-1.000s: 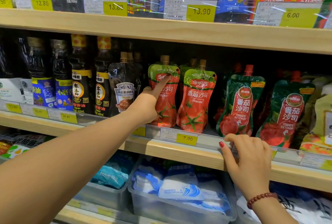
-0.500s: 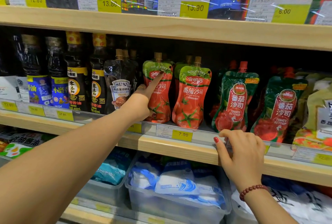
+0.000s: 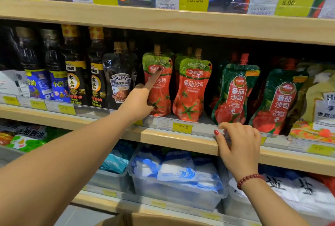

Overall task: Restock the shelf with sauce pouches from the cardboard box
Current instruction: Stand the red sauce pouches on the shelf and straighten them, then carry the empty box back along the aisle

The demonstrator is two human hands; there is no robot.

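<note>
At the front edge of the middle shelf [image 3: 172, 141], the right hand [image 3: 239, 146] is gripping the price rail [image 3: 201, 129] with curled fingers; the left hand [image 3: 137, 104] is pressing a straight index finger against a red sauce pouch [image 3: 161, 97] standing upright just behind that edge; the cardboard box [image 3: 154, 220] is showing below.

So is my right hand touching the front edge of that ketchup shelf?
Touching. The head view shows the right hand with fingers curled over the shelf edge and the thumb against its wooden front, with no gap.
</note>
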